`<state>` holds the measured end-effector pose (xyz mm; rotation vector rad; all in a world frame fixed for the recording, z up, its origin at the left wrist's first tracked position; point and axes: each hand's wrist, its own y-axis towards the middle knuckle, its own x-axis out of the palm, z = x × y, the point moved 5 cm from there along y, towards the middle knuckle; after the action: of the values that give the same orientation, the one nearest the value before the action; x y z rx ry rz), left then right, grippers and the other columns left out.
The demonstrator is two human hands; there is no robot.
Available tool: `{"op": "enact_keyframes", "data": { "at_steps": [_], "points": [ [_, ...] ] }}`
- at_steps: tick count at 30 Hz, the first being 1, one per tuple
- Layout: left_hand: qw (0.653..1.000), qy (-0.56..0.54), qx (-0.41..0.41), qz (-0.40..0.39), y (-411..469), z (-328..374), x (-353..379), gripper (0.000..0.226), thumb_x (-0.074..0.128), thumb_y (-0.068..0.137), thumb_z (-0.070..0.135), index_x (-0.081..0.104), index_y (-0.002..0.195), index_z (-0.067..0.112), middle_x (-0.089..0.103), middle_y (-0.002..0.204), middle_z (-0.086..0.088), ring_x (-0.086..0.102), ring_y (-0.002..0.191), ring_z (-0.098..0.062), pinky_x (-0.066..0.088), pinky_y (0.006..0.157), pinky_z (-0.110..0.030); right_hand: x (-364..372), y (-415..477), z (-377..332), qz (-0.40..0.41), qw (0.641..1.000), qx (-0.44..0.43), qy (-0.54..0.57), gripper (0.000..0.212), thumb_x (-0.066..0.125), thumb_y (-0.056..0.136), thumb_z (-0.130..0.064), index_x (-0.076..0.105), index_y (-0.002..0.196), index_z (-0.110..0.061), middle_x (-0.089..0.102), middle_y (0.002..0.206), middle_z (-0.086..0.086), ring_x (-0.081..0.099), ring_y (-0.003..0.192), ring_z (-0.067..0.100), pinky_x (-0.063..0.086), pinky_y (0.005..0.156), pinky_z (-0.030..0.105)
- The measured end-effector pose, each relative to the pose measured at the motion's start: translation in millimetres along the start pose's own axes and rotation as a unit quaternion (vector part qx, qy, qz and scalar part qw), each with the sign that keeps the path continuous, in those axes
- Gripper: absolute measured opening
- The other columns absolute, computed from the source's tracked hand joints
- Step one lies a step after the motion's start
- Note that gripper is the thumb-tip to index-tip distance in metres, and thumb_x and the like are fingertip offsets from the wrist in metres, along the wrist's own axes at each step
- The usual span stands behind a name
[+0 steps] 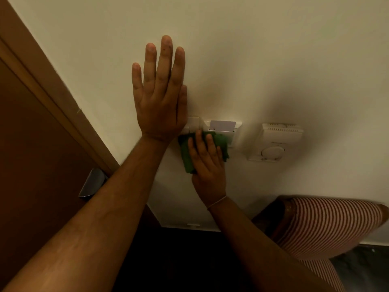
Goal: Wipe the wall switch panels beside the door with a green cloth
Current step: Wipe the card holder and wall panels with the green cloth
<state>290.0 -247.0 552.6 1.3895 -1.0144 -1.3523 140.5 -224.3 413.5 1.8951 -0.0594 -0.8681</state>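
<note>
My left hand (pixel 161 91) lies flat and open against the cream wall, fingers pointing up, its heel covering part of a white switch panel (pixel 193 123). Just right of it sits a white key-card holder panel (pixel 223 128) with a card in its slot. My right hand (pixel 207 163) presses a green cloth (pixel 186 157) against the wall over the lower part of these panels, hiding most of them. A thin band circles my right wrist.
A white thermostat (pixel 273 142) with a round dial hangs on the wall to the right. The brown wooden door (pixel 31 133) and its frame fill the left, with a metal handle (pixel 92 183). A striped upholstered chair (pixel 328 226) stands at lower right.
</note>
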Motion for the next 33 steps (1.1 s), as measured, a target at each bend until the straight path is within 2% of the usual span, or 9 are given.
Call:
{"op": "enact_keyframes", "data": {
  "at_steps": [3, 6, 10, 14, 18, 21, 26, 29, 33],
  "points": [
    [1.0, 0.003, 0.0, 0.0, 0, 0, -1, 0.055, 0.03, 0.119, 0.034, 0.033, 0.169, 0.012, 0.027, 0.174, -0.015, -0.01, 0.171, -0.013, 0.0, 0.14, -0.046, -3, 1, 5, -0.002, 1.0, -0.018, -0.015, 0.069, 0.054, 0.098, 0.002, 0.035, 0.162, -0.014, 0.023, 0.172, 0.002, 0.008, 0.166, 0.019, 0.008, 0.134, 0.04],
    [1.0, 0.001, 0.002, 0.002, 0, 0, -1, 0.055, 0.031, 0.118, 0.034, 0.035, 0.169, 0.011, 0.029, 0.173, -0.016, -0.009, 0.171, -0.013, 0.0, 0.14, -0.046, -26, -4, 33, 0.047, 0.999, 0.024, -0.013, 0.074, 0.054, 0.104, 0.0, 0.02, 0.167, -0.022, 0.008, 0.178, -0.003, 0.008, 0.166, 0.022, 0.01, 0.135, 0.043],
    [1.0, 0.001, 0.002, -0.001, 0, -1, 1, 0.055, 0.03, 0.119, 0.035, 0.033, 0.169, 0.013, 0.027, 0.174, -0.015, -0.009, 0.172, -0.013, 0.001, 0.14, -0.046, -37, -3, 39, 0.1, 0.991, 0.083, 0.019, 0.049, 0.044, 0.115, -0.013, 0.027, 0.161, -0.013, 0.004, 0.178, -0.007, 0.004, 0.165, 0.024, 0.015, 0.133, 0.051],
    [1.0, 0.0, 0.002, -0.002, -1, -1, 2, 0.059, 0.031, 0.118, 0.034, 0.03, 0.173, 0.013, 0.024, 0.177, -0.013, -0.007, 0.172, -0.015, 0.002, 0.14, -0.048, -15, 6, 11, 0.107, 0.991, 0.083, 0.025, 0.06, 0.051, 0.105, 0.002, 0.028, 0.16, -0.011, 0.005, 0.177, -0.008, 0.003, 0.166, 0.024, 0.008, 0.134, 0.049],
    [1.0, -0.007, 0.026, 0.003, -2, 1, 3, 0.065, 0.028, 0.118, 0.035, 0.005, 0.178, 0.025, -0.003, 0.187, 0.004, -0.007, 0.173, -0.016, 0.001, 0.14, -0.049, 3, 12, -10, 0.067, 0.997, 0.034, -0.005, 0.058, 0.035, 0.108, 0.002, 0.032, 0.162, -0.016, 0.009, 0.176, -0.006, 0.007, 0.166, 0.022, 0.006, 0.134, 0.043],
    [1.0, -0.006, 0.029, 0.005, -3, 0, 5, 0.065, 0.026, 0.119, 0.036, 0.002, 0.178, 0.027, -0.012, 0.185, 0.01, -0.008, 0.173, -0.016, -0.001, 0.14, -0.048, -4, 9, 1, 0.05, 0.998, -0.002, -0.039, 0.071, 0.041, 0.104, 0.003, 0.021, 0.167, -0.022, 0.007, 0.178, -0.004, 0.01, 0.166, 0.022, 0.009, 0.134, 0.043],
    [1.0, -0.012, 0.02, -0.002, -3, -2, 6, 0.065, 0.027, 0.119, 0.036, 0.0, 0.177, 0.029, 0.012, 0.183, -0.008, -0.01, 0.172, -0.015, -0.001, 0.14, -0.047, -33, -5, 38, 0.1, 0.992, 0.071, -0.016, 0.064, 0.048, 0.113, -0.009, 0.019, 0.168, -0.027, 0.006, 0.178, -0.004, 0.009, 0.166, 0.024, 0.016, 0.133, 0.049],
    [1.0, -0.013, 0.021, -0.007, -3, -1, 5, 0.066, 0.028, 0.118, 0.035, -0.001, 0.177, 0.028, 0.016, 0.178, -0.01, -0.01, 0.172, -0.015, -0.001, 0.14, -0.047, -30, 0, 31, 0.115, 0.988, 0.102, 0.023, 0.046, 0.042, 0.115, -0.01, 0.034, 0.16, -0.013, 0.004, 0.178, -0.007, 0.004, 0.166, 0.024, 0.015, 0.133, 0.052],
    [1.0, -0.012, 0.021, -0.005, -4, -1, 5, 0.066, 0.028, 0.118, 0.034, 0.001, 0.177, 0.026, 0.014, 0.18, -0.01, -0.009, 0.172, -0.015, 0.0, 0.14, -0.048, -19, 11, 10, 0.113, 0.991, 0.076, 0.003, 0.051, 0.042, 0.108, 0.001, 0.04, 0.158, -0.011, 0.026, 0.171, 0.003, 0.007, 0.166, 0.024, 0.012, 0.133, 0.049]
  ]
}}
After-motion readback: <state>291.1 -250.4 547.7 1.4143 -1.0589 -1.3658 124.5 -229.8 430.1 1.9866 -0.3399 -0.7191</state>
